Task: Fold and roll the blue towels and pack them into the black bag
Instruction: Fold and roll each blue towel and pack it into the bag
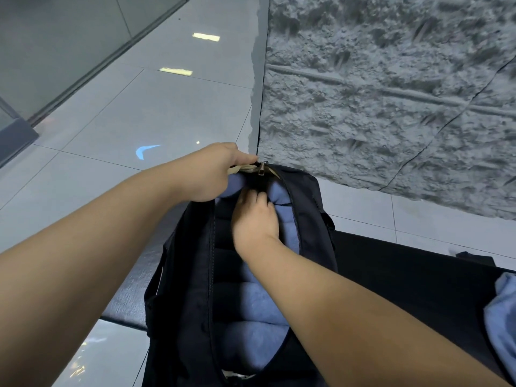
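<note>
on the far left a grey wall panel [55,46] runs beside the glossy pale tiled floor [156,107], which mirrors ceiling lights. the left hand [212,174] is clenched on a tan tab at the top end of the black bag [190,275], beside the zipper pull [262,171]. the bag lies on a dark worktop [413,269], its long zip opening gaping. rolled blue towels [251,308] lie packed in a row inside it, filling the opening from near end to far end. the right hand [255,219] presses its fingers onto the topmost roll just below the zipper; whether it grips anything i cannot tell. further right stands a rough grey textured wall [391,93], and at the right edge another blue towel [502,317] rests on the worktop.
</note>
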Motion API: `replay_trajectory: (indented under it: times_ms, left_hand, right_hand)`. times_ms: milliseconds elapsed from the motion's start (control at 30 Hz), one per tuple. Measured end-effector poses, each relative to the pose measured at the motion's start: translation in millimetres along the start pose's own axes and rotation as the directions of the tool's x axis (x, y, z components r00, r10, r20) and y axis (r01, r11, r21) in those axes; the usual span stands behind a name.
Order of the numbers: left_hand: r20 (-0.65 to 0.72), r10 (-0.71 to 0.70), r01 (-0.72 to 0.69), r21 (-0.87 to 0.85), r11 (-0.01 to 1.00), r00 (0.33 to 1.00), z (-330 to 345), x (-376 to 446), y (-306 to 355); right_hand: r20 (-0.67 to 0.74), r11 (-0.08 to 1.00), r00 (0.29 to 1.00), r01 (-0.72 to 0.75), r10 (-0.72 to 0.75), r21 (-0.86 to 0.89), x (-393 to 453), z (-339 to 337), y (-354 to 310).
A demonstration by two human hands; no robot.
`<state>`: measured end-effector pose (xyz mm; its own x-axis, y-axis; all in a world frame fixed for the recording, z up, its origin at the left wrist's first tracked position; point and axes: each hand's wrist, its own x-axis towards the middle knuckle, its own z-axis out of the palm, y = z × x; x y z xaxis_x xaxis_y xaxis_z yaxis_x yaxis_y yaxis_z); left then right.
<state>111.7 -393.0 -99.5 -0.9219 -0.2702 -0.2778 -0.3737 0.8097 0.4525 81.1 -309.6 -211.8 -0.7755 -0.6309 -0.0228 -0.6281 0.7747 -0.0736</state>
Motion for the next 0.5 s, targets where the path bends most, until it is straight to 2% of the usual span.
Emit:
replay_trajectory:
  times_ms: [67, 133, 233, 367, 500]
  left_hand:
    - [0.003, 0.01, -0.01, 0.005, 1.0, 1.0, 2, -1, -1]
    - [-0.002, 0.023, -0.023, 0.026, 0.999, 1.0, 3, -2, -2]
    - [0.003, 0.036, -0.036, 0.054, 0.998, 0.999, 7, -3, -4]
    - [-0.039, 0.015, -0.014, 0.019, 1.0, 0.999, 11, -8, 0]
    - [-0.091, -0.047, 0.045, -0.018, 0.999, 0.995, 13, -19, 5]
  right_hand:
    - [0.089, 0.999, 0.996, 0.013, -0.009, -0.042, -5, -6, 8]
    - [0.121, 0.987, 0.982, 0.152, -0.145, -0.049, -1, 3, 18]
    - [0.22, 0.987, 0.966, 0.15, -0.134, -0.058, 3, -5, 28]
    - [0.295, 0.983, 0.938, 0.159, -0.18, 0.096, -2, -24, 28]
    - [0.287, 0.95, 0.924, 0.179, -0.252, 0.257, -22, -47, 39]
